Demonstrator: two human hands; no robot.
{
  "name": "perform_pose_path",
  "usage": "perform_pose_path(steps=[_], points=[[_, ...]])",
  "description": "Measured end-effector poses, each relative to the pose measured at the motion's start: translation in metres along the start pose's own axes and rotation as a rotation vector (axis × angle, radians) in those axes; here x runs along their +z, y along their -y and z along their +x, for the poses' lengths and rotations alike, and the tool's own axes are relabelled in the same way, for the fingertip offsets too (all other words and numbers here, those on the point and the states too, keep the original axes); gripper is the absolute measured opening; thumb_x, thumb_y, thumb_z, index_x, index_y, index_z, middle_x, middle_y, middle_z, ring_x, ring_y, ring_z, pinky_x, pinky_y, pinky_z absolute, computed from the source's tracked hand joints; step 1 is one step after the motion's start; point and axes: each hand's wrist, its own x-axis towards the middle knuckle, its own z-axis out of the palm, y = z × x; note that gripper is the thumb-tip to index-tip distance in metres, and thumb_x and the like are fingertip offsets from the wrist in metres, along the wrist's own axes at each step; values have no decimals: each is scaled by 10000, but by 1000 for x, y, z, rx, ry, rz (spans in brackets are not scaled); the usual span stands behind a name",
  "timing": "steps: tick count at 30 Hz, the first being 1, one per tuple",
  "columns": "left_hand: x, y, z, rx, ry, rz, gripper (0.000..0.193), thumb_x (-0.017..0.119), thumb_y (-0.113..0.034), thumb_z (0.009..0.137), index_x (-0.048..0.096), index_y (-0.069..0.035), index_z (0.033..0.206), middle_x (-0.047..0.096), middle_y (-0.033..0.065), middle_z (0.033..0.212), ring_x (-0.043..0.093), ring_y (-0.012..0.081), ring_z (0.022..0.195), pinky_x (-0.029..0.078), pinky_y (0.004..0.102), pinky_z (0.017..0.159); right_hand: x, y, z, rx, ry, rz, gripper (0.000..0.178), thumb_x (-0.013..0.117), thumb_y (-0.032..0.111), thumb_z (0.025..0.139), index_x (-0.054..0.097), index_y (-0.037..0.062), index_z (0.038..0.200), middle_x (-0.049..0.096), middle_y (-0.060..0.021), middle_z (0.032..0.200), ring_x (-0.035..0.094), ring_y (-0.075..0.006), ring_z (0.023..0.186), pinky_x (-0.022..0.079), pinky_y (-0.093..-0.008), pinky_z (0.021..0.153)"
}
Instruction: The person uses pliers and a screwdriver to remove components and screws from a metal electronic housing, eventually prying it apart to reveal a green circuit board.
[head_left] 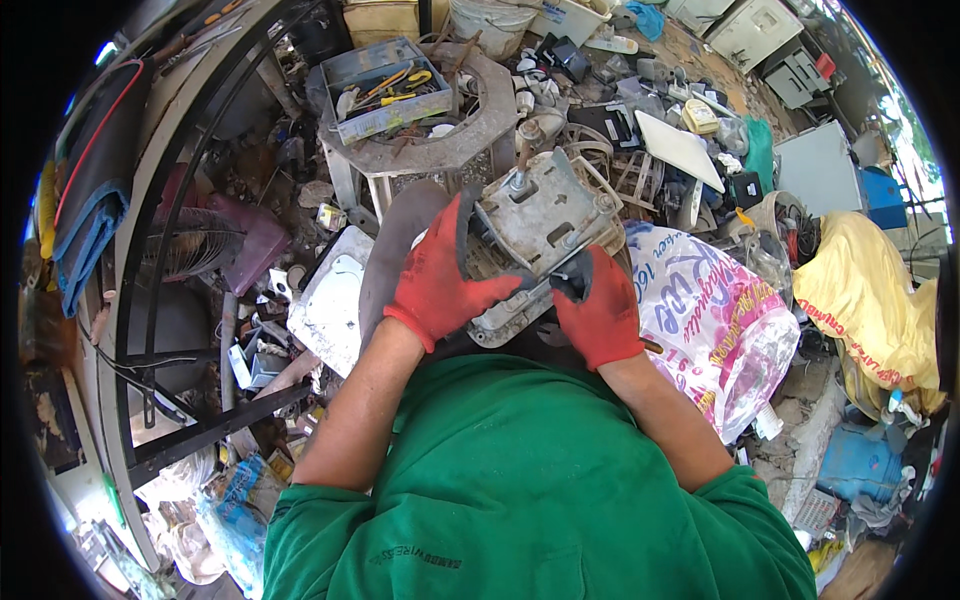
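A dirty grey metal housing is held in front of my body, its slotted, bolted plate facing up. My left hand, in a red glove with dark fingers, is closed around the housing's left side, thumb along the near edge. At the near right corner my right hand, gloved the same way, has its fingers curled in against the edge. A short brown end pokes out by my right wrist; what it belongs to is hidden. Under the plate, the lower part of the housing shows between my hands.
Beyond the housing, a grey tray of tools rests on an octagonal metal stand. A printed plastic bag lies at my right, a yellow sack farther out. Scrap covers the floor. A black metal frame borders the left.
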Motion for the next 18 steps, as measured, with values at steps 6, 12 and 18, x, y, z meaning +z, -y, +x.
perform_pose_path(steps=[6, 12, 18], points=[[-2, 3, 1, -5, -6, 5, 1093, 900, -408, 684, 326, 60, 1487, 455, 302, 1454, 453, 416, 1370, 385, 442, 1132, 1, -10, -8, 44, 109, 341, 399, 770, 140, 787, 570, 0, 1102, 670, -143, 955, 670, -262, 900, 539, -375, 791], [-17, -32, -19, 440, -202, 260, 687, 842, -313, 716, 601, -72, 1313, 566, 184, 1300, 580, 333, 1178, 446, 475, 1045, -36, -7, -15, 312, 367, 1046, 306, 679, 89, 874, 596, -25, 1146, 684, -67, 1003, 629, -119, 896, 524, -305, 806], [-18, -39, -44, 488, 117, 95, 496, 834, -245, 731, 666, -64, 1161, 651, 143, 1114, 650, 344, 1020, 501, 463, 960, -41, 8, -18, 304, 643, 1102, 325, 655, 147, 911, 649, -51, 1167, 698, -62, 1005, 621, -103, 912, 503, -265, 826]])
